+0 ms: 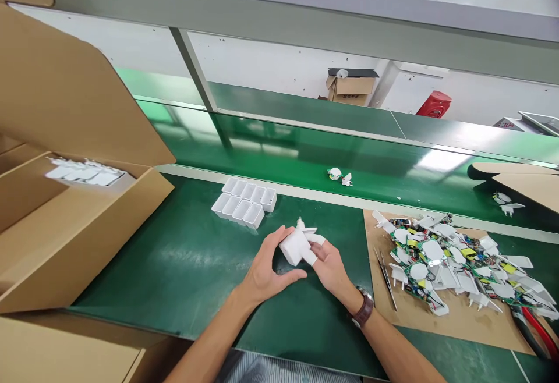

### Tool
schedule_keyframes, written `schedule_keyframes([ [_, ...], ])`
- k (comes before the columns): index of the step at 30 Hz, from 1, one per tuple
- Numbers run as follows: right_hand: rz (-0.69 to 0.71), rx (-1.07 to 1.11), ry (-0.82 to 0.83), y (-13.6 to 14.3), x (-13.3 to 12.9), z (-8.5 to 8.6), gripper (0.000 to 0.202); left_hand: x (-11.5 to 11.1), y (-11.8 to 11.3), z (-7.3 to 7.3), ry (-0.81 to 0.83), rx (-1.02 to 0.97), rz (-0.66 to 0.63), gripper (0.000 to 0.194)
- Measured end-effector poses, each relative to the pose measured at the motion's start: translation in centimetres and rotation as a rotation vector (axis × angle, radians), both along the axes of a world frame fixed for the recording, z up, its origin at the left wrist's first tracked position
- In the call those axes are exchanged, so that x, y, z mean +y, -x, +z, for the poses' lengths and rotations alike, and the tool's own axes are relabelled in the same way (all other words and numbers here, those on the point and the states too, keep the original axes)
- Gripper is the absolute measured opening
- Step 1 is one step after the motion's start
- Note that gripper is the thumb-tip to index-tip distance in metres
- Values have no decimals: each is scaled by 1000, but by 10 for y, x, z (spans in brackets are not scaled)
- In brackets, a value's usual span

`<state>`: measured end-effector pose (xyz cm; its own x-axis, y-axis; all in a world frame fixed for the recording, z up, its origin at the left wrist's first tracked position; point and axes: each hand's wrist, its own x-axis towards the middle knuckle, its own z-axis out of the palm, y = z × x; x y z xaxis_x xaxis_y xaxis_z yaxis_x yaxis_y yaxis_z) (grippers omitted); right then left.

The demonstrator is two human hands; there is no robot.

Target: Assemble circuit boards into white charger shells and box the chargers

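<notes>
A white plastic casing (293, 248) is held between my two hands above the green mat, with a white plug-like part (300, 223) at its top. My left hand (266, 269) curves round the left side of the casing, its fingers on the upper edge and its thumb stretched out below. White coverings sit on the fingertips of my right hand (329, 263), which press on the casing's right side. Behind my hands, several open white casings (238, 204) stand in two rows.
Circuit boards with white parts (437, 252) lie heaped on a cardboard sheet (349, 319) at right, beside tweezers (386, 278) and red-handled pliers (539, 330). A large cardboard box (87, 243) stands at left. Two small pieces (335, 173) lie on the green conveyor (271, 156).
</notes>
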<state>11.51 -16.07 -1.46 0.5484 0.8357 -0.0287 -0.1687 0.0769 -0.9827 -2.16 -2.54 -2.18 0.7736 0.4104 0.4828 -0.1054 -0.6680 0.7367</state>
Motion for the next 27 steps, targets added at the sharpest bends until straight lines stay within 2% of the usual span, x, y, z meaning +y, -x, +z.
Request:
schedule_keyframes([
  [4,-159,-722,-68,-5,-7,9,33,-1,1,4,100,92,-104,127],
  [6,-184,-925,-129,-7,-10,12,41,-1,1,5,128,90,-139,129],
  [8,-183,-1024,-144,-10,-11,11,48,-1,2,5,155,91,-149,129],
  [13,-61,-1087,-36,-15,-7,-4,48,0,2,3,219,139,-151,128],
  [18,-100,-1090,-62,-14,-6,-2,45,-1,3,1,236,211,-144,128],
  [22,-145,-1057,-92,-14,-8,1,50,0,4,0,213,179,-132,129],
  [27,-63,-1049,4,-18,-7,-6,43,1,3,0,179,248,-102,135],
])
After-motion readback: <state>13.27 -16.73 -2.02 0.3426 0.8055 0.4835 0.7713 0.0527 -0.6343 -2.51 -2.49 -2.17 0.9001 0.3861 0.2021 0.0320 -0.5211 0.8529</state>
